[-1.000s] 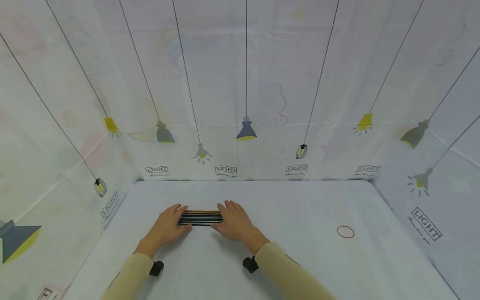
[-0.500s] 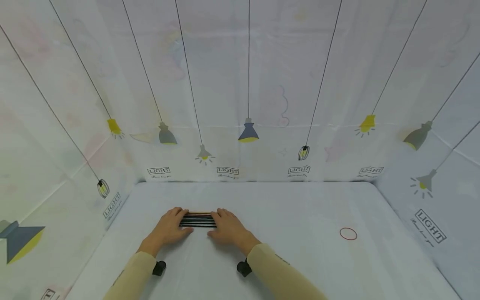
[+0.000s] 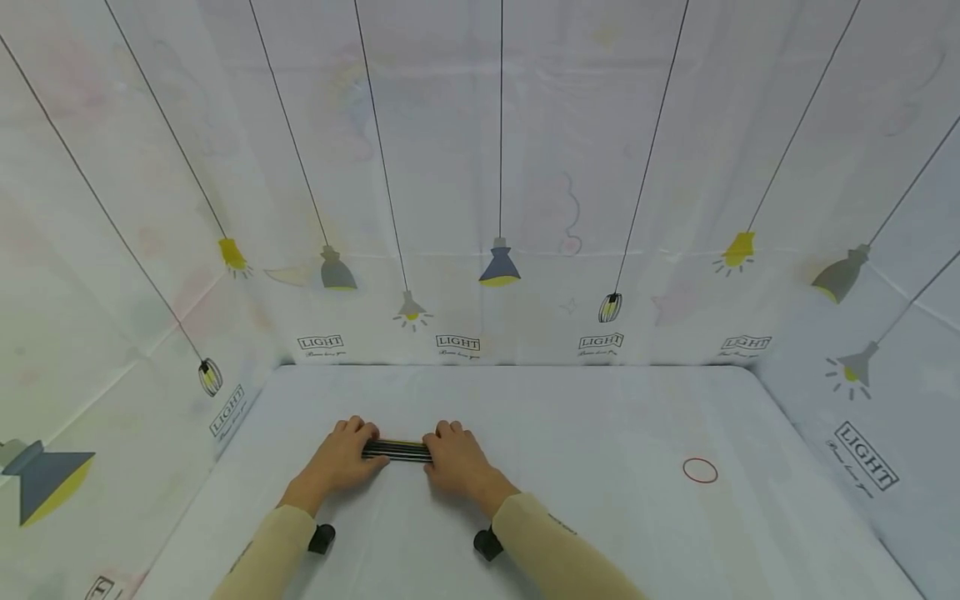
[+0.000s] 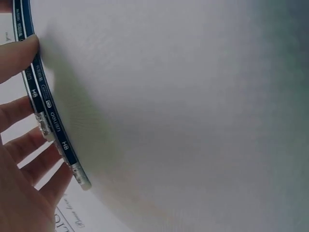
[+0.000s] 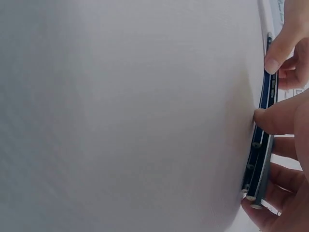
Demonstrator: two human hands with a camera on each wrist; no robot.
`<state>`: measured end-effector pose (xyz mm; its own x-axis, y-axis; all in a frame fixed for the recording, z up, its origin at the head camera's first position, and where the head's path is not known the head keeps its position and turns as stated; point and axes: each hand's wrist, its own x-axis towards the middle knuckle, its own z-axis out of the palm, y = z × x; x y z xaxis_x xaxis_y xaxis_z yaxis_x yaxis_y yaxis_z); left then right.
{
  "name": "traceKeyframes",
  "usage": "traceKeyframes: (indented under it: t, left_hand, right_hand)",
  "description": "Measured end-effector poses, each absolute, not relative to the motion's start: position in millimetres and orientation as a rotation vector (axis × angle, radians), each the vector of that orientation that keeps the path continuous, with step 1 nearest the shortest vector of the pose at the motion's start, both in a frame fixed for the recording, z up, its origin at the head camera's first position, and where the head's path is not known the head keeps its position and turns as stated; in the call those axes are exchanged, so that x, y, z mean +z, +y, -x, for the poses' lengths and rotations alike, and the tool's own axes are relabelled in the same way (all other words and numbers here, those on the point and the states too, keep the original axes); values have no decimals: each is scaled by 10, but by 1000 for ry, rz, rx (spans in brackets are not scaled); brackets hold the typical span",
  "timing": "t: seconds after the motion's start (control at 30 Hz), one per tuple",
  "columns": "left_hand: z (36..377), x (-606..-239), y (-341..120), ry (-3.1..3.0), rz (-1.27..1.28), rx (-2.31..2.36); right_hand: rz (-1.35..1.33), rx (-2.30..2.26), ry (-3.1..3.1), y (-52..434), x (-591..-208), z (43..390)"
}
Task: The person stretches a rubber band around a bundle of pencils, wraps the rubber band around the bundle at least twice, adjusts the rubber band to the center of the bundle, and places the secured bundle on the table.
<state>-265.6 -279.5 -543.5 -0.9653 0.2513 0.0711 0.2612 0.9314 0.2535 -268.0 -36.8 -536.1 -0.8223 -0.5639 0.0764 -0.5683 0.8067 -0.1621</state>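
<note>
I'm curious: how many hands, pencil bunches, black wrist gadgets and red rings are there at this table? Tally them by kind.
Hands: 2 (left hand, right hand)
Pencil bunch: 1 (its pencils overlap too much to count surely)
Wrist cameras: 2 (left camera, right camera)
Red ring: 1
Total: 6
</note>
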Motion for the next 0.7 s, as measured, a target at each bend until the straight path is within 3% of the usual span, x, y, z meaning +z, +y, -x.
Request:
traceKeyframes:
  t: [0.7]
  left_hand:
    - [2644,-5401,-2761,-3082,475,-257]
  right_hand:
    - [-911,387,-2997,-403,-5372,2678]
